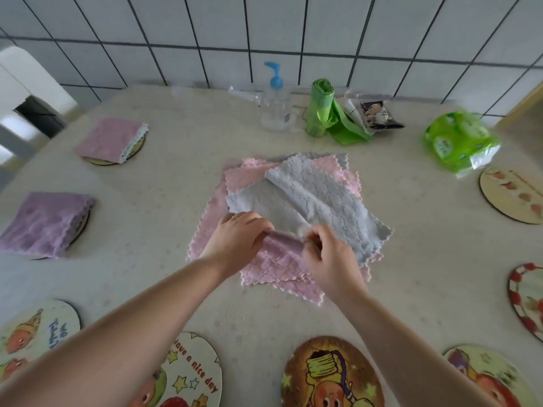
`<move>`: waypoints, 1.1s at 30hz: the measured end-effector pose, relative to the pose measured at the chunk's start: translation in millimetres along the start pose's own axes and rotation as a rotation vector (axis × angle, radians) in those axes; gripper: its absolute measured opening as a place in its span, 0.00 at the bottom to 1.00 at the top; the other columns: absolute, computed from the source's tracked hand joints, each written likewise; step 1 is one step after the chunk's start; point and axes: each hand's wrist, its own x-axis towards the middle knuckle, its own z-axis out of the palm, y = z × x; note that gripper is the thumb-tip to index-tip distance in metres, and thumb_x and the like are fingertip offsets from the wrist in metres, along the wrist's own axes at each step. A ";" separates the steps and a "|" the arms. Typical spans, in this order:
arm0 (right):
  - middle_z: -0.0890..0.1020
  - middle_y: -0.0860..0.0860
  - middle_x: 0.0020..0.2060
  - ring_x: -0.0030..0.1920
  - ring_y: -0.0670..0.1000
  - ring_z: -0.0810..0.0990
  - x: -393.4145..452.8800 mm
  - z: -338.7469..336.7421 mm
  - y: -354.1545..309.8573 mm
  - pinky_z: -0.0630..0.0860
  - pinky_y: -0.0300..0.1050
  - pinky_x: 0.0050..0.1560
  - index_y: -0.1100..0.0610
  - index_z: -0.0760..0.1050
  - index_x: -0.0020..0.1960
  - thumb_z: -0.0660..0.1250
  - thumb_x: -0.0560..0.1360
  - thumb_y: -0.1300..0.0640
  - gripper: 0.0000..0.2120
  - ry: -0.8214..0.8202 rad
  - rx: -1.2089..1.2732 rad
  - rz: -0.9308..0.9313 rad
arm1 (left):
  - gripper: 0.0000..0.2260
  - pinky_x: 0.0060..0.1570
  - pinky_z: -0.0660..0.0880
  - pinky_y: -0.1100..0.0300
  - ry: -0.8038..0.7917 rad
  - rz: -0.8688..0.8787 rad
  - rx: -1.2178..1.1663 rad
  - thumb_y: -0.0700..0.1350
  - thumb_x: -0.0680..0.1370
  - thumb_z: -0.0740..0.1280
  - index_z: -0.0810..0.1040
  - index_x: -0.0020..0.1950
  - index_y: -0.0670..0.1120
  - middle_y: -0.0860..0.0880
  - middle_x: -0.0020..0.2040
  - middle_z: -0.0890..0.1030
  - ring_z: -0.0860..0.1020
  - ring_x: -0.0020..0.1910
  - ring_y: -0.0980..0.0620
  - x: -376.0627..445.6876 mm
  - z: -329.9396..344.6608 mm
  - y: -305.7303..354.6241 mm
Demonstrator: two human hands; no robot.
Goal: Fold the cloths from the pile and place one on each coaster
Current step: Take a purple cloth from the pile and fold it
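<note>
Atop the pile (293, 207), both hands' fingers (252, 227) pinch the lilac cloth's (276, 259) far edge

Both forearms are bare, with no sleeves in sight. The left hand (235, 240) wears a thin ring on one finger. The right hand (330, 258) shows no jewellery.

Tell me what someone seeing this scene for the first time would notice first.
Both hands, left and right, meet at table centre, each with a grip on a lilac cloth atop the pile of pink and grey cloths. At far left, two coasters already carry a pink folded cloth and a purple one. Bare cartoon coasters ring the near and right edges.
</note>
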 end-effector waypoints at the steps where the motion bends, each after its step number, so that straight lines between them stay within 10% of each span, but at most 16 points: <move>1: 0.76 0.44 0.35 0.30 0.40 0.71 2.1 -9.6 -7.4 0.63 0.33 0.29 0.55 0.71 0.51 0.62 0.75 0.59 0.05 0.015 -0.001 -0.031 | 0.10 0.54 0.63 0.60 0.033 0.006 -0.008 0.43 0.77 0.59 0.78 0.52 0.53 0.55 0.49 0.77 0.75 0.50 0.54 2.7 -7.4 1.8; 16: 0.75 0.48 0.55 0.53 0.48 0.74 31.4 -79.6 -131.0 0.72 0.41 0.49 0.56 0.73 0.60 0.61 0.73 0.62 0.16 0.187 -0.507 -0.474 | 0.08 0.39 0.71 0.59 0.468 -0.010 -0.130 0.51 0.77 0.64 0.78 0.47 0.47 0.53 0.42 0.78 0.76 0.39 0.52 -35.1 -153.5 -25.5; 24: 0.77 0.52 0.51 0.48 0.53 0.78 69.5 -44.9 -205.5 0.77 0.49 0.47 0.58 0.74 0.55 0.59 0.75 0.63 0.10 0.201 -0.727 -0.459 | 0.09 0.47 0.69 0.64 0.242 0.128 0.034 0.48 0.74 0.66 0.81 0.48 0.45 0.52 0.42 0.79 0.75 0.43 0.56 -66.5 -239.8 -123.0; 33: 0.80 0.40 0.40 0.37 0.40 0.76 68.4 -12.9 -269.8 0.69 0.28 0.34 0.46 0.78 0.47 0.62 0.74 0.61 0.11 0.388 0.128 -0.315 | 0.02 0.40 0.69 0.63 0.602 -0.184 -0.462 0.50 0.73 0.70 0.79 0.42 0.53 0.56 0.40 0.80 0.75 0.40 0.58 -112.5 -302.7 -176.9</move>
